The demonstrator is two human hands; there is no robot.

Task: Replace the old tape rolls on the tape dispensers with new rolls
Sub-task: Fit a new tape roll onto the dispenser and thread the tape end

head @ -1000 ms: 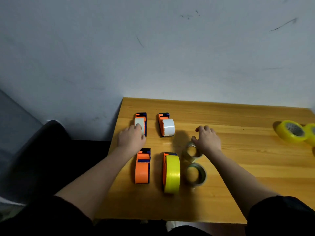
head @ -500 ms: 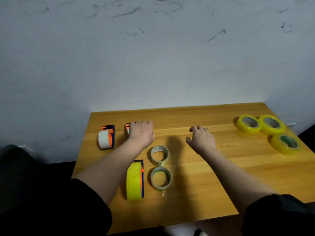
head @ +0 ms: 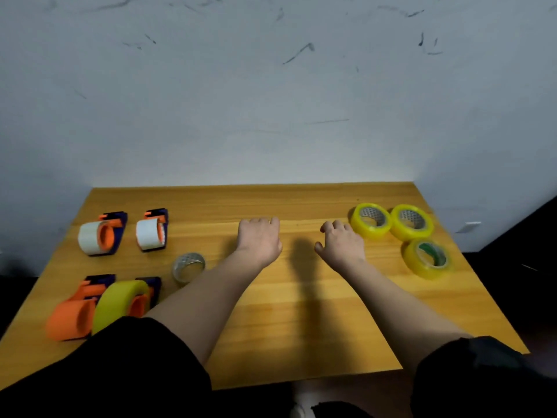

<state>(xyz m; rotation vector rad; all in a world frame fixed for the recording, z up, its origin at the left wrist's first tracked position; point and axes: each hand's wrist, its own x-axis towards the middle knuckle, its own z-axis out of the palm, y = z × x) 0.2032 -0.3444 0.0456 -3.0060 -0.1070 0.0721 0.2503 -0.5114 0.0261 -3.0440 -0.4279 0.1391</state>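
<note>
Now fetching a new roll: right hand (head: 340, 244) empty, fingers loose, just beside yellow tape rolls (head: 371, 220) at table's far right; left hand (head: 260, 238) empty too. Dispensers (head: 152, 233) sit well left. Next: grip nearest roll, carry over.

The left forearm (head: 193, 300) hides part of the yellow-roll dispenser (head: 126, 300)

My left hand (head: 260, 240) and right hand (head: 342, 244) are bare, no gloves, rings or watch visible; forearms uncovered; black short sleeves (head: 144, 357) end near the elbows on both arms, plain fabric, unmarked.
</note>
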